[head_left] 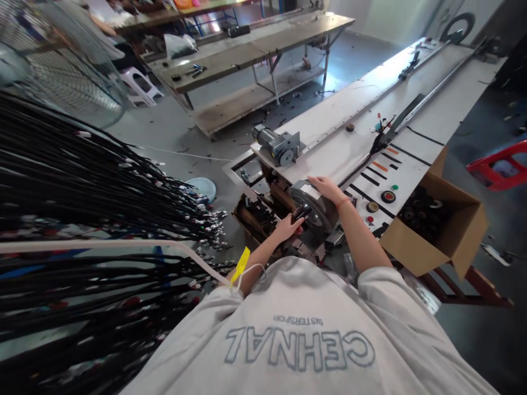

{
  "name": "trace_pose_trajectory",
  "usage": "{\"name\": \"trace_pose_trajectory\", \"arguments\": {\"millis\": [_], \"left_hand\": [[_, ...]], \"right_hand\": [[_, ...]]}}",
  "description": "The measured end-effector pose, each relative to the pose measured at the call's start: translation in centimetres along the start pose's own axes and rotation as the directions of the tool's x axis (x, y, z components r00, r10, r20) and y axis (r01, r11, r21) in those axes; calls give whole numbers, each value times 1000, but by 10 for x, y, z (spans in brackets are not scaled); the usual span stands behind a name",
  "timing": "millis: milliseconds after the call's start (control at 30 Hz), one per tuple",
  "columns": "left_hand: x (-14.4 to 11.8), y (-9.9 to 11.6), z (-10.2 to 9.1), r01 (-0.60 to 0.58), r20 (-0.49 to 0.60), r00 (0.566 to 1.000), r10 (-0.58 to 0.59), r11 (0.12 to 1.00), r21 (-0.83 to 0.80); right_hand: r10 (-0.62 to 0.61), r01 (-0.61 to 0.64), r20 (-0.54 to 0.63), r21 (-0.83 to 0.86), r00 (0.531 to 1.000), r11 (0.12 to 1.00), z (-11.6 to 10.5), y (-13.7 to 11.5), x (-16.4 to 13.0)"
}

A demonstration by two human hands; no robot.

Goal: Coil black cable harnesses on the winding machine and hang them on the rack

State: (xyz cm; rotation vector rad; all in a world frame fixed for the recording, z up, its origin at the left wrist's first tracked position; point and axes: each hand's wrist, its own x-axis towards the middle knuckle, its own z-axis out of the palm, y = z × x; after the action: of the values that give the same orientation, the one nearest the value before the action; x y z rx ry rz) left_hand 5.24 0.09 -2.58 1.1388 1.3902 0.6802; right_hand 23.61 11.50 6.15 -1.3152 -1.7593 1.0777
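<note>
A thick grey wheel (315, 206) stands at the near end of the long white bench. My right hand (327, 189) lies over the wheel's top rim, fingers curved along it. In front of the hub, my left hand (290, 226) is closed around a dark rod-like piece (302, 212); whether it is a cable end or part of the axle is not clear. A long black cable bundle (376, 144) lies along the metal rail on the bench. A motor with a gearbox (276, 145) is mounted at the bench's left corner.
Black cable harnesses (102, 170) hang thickly at my left, near a fan (61, 66). An open cardboard box (461, 219) holds black rolls at my right. Tape rolls (373, 207) and buttons (370, 219) sit near the bench's edge. A red stool (500, 164) stands farther right.
</note>
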Motion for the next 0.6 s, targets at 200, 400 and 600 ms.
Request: {"name": "trace_pose_trajectory", "arguments": {"millis": [200,400,600], "left_hand": [[-10,21,8,-1,-184,979,82,916,400],[-2,37,-17,16,-313,935,165,864,504],[15,47,-55,-48,-296,935,193,900,433]], "right_hand": [[165,-171,79,78,983,982,-44,61,-89],[194,-238,-184,-256,963,937,-34,38,-73],[521,-706,-478,-447,707,549,-29,70,-125]]}}
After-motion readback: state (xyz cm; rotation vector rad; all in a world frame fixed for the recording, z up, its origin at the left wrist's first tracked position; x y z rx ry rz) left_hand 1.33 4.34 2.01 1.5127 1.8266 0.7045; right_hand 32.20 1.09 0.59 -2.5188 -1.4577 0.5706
